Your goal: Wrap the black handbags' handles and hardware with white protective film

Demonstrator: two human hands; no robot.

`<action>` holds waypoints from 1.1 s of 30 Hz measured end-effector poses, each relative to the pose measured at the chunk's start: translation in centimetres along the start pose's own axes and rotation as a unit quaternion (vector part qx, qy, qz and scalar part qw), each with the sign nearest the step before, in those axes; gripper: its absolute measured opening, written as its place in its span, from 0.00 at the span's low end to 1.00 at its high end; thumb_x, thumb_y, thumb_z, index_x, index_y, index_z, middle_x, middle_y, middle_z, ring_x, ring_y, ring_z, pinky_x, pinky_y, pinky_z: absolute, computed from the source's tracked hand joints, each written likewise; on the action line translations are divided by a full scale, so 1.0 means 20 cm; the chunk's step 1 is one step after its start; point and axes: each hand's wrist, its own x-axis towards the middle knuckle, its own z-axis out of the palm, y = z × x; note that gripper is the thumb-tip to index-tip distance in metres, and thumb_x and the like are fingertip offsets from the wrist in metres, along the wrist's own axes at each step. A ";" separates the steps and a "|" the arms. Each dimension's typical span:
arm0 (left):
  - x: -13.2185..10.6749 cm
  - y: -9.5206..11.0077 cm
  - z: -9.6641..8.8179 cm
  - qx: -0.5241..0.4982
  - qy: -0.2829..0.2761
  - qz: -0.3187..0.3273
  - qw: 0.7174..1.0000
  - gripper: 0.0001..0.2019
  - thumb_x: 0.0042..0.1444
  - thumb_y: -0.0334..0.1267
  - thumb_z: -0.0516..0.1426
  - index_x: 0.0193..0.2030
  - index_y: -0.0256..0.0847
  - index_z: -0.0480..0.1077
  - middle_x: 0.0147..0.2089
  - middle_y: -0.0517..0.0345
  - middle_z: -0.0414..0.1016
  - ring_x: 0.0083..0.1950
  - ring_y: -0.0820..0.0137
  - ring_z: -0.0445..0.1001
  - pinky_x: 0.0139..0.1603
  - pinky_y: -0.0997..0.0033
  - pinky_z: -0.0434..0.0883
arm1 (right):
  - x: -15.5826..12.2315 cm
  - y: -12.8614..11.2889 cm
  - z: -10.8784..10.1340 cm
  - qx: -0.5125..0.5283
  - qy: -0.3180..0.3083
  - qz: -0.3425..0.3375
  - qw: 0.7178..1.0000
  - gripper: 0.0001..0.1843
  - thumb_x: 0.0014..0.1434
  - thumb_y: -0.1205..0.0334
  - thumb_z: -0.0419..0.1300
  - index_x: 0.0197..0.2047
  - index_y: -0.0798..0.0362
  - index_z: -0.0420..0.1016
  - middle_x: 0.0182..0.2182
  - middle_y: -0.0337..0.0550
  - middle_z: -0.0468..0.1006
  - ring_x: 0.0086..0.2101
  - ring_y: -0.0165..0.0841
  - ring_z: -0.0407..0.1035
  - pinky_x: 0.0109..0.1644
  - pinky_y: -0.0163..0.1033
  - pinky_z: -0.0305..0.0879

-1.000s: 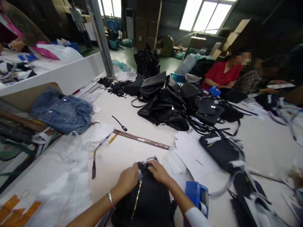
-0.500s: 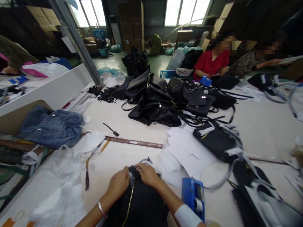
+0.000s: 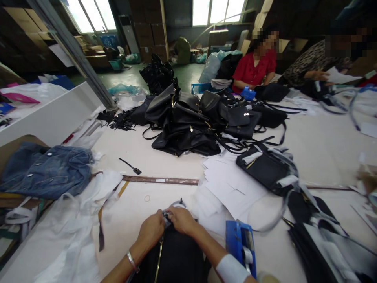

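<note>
A black bag [image 3: 176, 257] with a gold zip lies on the white table right in front of me. My left hand [image 3: 150, 232] and my right hand [image 3: 182, 220] meet at the bag's top edge, fingers closed around a small wrapped part there, pale film showing between them. A metal bangle sits on my left wrist. A blue tape dispenser [image 3: 241, 247] stands just right of my right forearm.
A heap of black bags [image 3: 191, 125] covers the table's middle. White paper sheets [image 3: 229, 184], another black bag [image 3: 265, 169], a long ruler [image 3: 160, 181] and a denim jacket [image 3: 47, 171] lie around. Two people sit at the far right; one in red [image 3: 253, 68].
The view has drifted left and tilted, so things shift right in the picture. My hands stay together at the bag's top, working the wrapped part with small motions.
</note>
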 end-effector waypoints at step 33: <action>-0.04 0.03 0.01 0.048 -0.027 0.009 0.998 0.11 0.64 0.34 0.41 0.46 0.39 0.61 0.36 0.48 0.78 0.36 0.62 0.77 0.32 0.69 0.63 | 0.01 0.03 0.05 0.015 0.082 0.015 0.996 0.14 0.58 0.70 0.55 0.46 0.49 0.74 0.42 0.42 0.77 0.44 0.35 0.69 0.48 0.36 0.61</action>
